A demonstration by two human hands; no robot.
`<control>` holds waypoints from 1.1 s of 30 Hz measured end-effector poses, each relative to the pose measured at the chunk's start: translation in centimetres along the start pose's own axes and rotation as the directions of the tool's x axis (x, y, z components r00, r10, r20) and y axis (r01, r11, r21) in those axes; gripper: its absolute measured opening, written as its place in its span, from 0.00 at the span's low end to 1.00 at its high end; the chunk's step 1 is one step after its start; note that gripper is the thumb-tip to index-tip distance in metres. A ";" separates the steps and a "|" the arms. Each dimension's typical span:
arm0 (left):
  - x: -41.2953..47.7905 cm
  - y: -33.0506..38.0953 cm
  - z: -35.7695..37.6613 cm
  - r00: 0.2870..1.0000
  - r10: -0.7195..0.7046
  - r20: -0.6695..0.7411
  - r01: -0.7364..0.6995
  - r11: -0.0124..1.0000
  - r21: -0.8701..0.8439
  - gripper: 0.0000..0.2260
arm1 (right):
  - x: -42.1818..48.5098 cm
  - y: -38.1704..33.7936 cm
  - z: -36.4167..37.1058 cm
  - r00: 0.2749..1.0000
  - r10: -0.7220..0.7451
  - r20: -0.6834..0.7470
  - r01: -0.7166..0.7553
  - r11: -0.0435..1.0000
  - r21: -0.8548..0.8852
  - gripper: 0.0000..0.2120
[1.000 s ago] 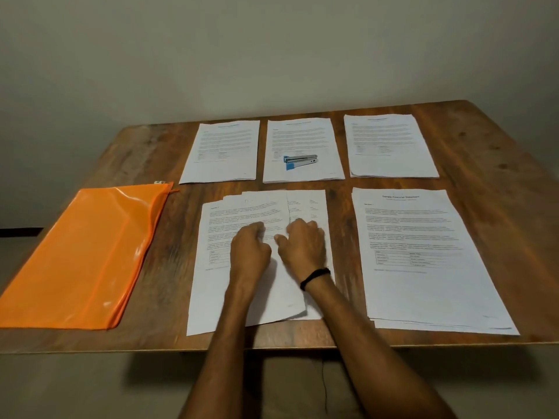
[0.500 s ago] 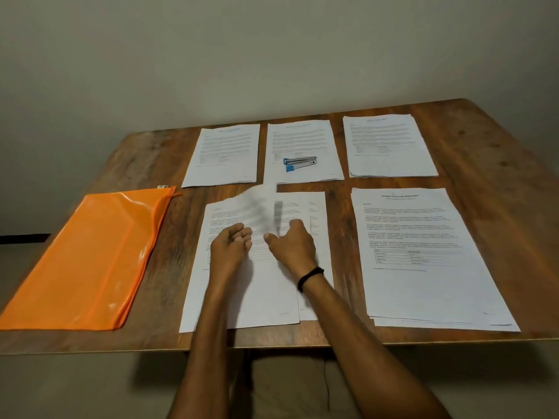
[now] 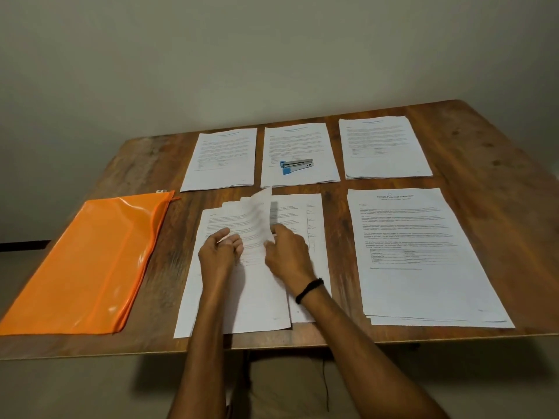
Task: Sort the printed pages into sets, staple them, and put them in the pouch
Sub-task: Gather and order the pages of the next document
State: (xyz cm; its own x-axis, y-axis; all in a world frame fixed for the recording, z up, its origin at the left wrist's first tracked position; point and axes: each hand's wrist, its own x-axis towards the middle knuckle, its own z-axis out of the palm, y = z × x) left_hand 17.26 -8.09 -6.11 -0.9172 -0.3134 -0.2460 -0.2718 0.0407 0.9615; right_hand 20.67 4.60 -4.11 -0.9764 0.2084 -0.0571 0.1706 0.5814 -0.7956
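A loose, fanned pile of printed pages lies at the near middle of the wooden table. My right hand pinches the right edge of the top sheet, whose far end curls up off the pile. My left hand rests on the pile's left side with fingers curled. A blue and silver stapler sits on the middle far page set. The orange zip pouch lies flat at the left.
Two more page sets lie along the far edge, one on the left and one on the right. A thicker stack lies at the near right. A wall rises behind the table.
My right hand has lifted the top sheet's right edge off the pile, so its far end now curls upward. My left hand slid a little left across the pile.
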 end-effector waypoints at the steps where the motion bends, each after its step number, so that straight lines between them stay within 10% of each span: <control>1: -0.1 -0.2 -0.3 0.996 0.082 -0.040 -0.078 0.992 0.096 0.13 | 0.3 0.4 -0.6 1.000 0.005 -0.021 -0.003 0.997 0.073 0.14; 9: -0.7 1.9 -2.1 0.988 0.107 0.110 -0.129 0.966 0.226 0.20 | 2.4 4.5 -8.3 0.989 0.139 -0.051 -0.089 0.832 0.548 0.07; 14: -0.8 2.3 -0.2 0.953 0.207 0.222 -0.275 0.899 0.341 0.14 | 3.0 8.2 -12.5 0.861 0.324 -0.391 -0.288 0.946 0.151 0.12; 20: -0.7 1.7 0.8 0.927 0.264 0.265 -0.364 0.801 0.475 0.15 | 0.9 14.5 -18.4 0.588 0.540 -0.602 -0.760 0.623 -0.184 0.44; 30: -1.9 1.5 2.4 0.935 0.237 0.264 -0.348 0.754 0.557 0.16 | 2.4 14.8 -20.4 0.745 0.530 -0.405 -0.650 0.714 -0.261 0.48; 33: -2.2 1.6 2.2 0.939 0.237 0.248 -0.339 0.750 0.568 0.16 | 2.7 16.2 -22.2 0.803 0.473 -0.362 -0.536 0.839 -0.092 0.26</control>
State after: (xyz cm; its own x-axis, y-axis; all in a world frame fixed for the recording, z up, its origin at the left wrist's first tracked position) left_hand 18.18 -5.28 -4.31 -0.9982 -0.0493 -0.0336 -0.0582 0.6761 0.7345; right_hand 23.74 32.03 -3.80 -0.6557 0.7269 -0.2042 0.6786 0.4488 -0.5815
